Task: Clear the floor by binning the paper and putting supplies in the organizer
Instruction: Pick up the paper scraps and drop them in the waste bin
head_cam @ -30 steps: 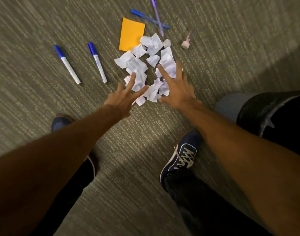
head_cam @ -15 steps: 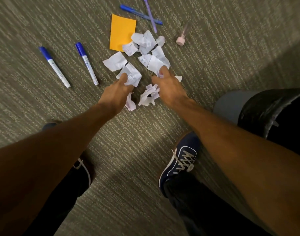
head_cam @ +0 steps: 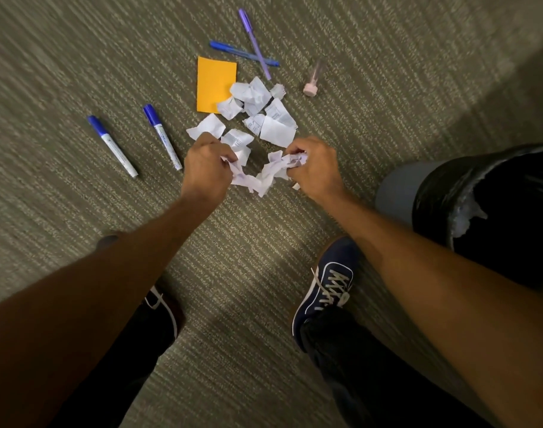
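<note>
Several torn white paper scraps [head_cam: 265, 115] lie in a loose pile on the carpet. My left hand [head_cam: 207, 165] and my right hand [head_cam: 313, 166] are each closed on crumpled scraps [head_cam: 261, 177] that hang between them, just in front of the pile. An orange sticky note [head_cam: 213, 83] lies flat behind the scraps. Two blue-capped white markers [head_cam: 112, 145] [head_cam: 162, 136] lie to the left. A blue pen [head_cam: 242, 53] and a purple pen [head_cam: 254, 43] cross at the back. A small clear tube with a pink cap [head_cam: 312, 83] lies right of the pile.
A grey bin with a black liner [head_cam: 433, 193] stands at the right, close to my right arm. My two dark shoes [head_cam: 325, 285] [head_cam: 162, 307] stand on the striped carpet below the hands. No organizer is in view.
Both hands came down open onto the near scraps, closed on them and pulled back toward me, lifting crumpled paper. The rest of the pile stays on the floor.
</note>
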`<state>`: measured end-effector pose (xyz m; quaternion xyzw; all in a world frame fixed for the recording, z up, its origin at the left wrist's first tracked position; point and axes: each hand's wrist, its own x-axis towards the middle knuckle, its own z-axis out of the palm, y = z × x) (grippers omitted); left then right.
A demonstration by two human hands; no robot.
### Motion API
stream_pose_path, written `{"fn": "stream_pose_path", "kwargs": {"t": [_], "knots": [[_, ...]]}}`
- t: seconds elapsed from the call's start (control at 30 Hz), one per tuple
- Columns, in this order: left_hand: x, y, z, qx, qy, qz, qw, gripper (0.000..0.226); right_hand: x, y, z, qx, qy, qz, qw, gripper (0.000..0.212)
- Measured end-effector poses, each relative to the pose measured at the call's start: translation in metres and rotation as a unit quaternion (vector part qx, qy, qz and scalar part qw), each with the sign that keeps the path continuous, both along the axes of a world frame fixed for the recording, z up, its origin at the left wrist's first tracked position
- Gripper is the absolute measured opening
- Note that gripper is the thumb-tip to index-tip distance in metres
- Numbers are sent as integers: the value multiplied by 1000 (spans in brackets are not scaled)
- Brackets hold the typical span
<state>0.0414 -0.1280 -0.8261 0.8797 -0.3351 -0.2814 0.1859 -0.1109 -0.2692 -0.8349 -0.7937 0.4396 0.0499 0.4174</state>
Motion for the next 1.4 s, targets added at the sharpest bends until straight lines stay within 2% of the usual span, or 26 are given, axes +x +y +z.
{"fn": "stream_pose_path", "kwargs": {"t": [0.17,0.33,0.53,0.9,1.13,1.27,1.4], "knots": [[-4,-10,48,-26,10,47,998,26,-10,-1,41,53,-47,-98,993,27],[-11,-25,102,-44,28,33,998,26,-21,-7,91,105,-92,-175,975,30],[-25,-57,173,-85,40,-7,996,24,-44,-19,157,200,-168,-305,916,33],[-99,-145,284,-155,39,-154,975,14,-136,-54,282,177,-249,-439,845,29],[-176,-191,290,-166,61,-252,951,19,-213,-69,298,133,-229,-513,816,28],[-218,-210,259,-136,78,-275,949,22,-251,-73,277,132,-199,-556,796,27],[-250,-219,218,-83,85,-283,952,27,-280,-74,247,139,-169,-568,794,27]]}}
